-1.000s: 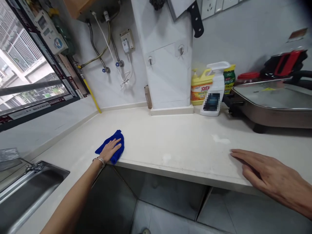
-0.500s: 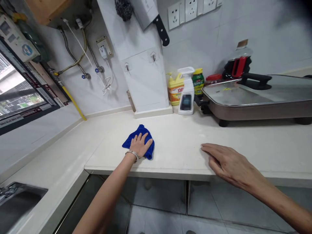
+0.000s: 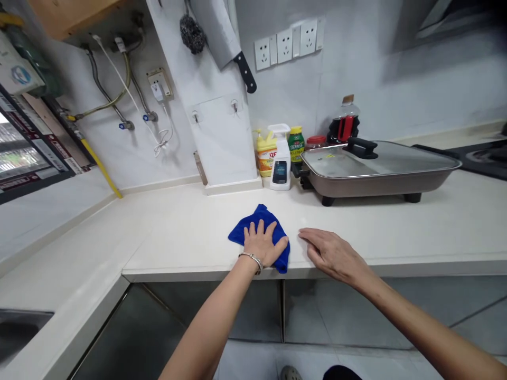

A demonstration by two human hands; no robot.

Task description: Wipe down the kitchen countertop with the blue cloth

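My left hand (image 3: 264,247) lies flat on a blue cloth (image 3: 240,231), fingers spread, pressing it against the white countertop (image 3: 178,237). Part of the cloth reaches the counter's front edge. A bracelet (image 3: 253,259) circles the left wrist. To the right of the cloth, a short gap away, is my right hand (image 3: 335,254), palm down with its fingers stretched out and nothing visible in it. Its fingertips are at or just above the counter; I cannot tell if they touch.
A lidded electric pan (image 3: 380,182) stands behind my right hand. Beside it are a white spray bottle (image 3: 280,158), a yellow pump bottle (image 3: 265,153) and a green-labelled container (image 3: 296,143). A cleaver (image 3: 224,37) hangs on the pillar. The sink (image 3: 24,330) is at the lower left.
My left hand has slid the blue cloth rightward along the counter, closer to my right hand. The view has turned right, showing more of the pan and a stove edge.
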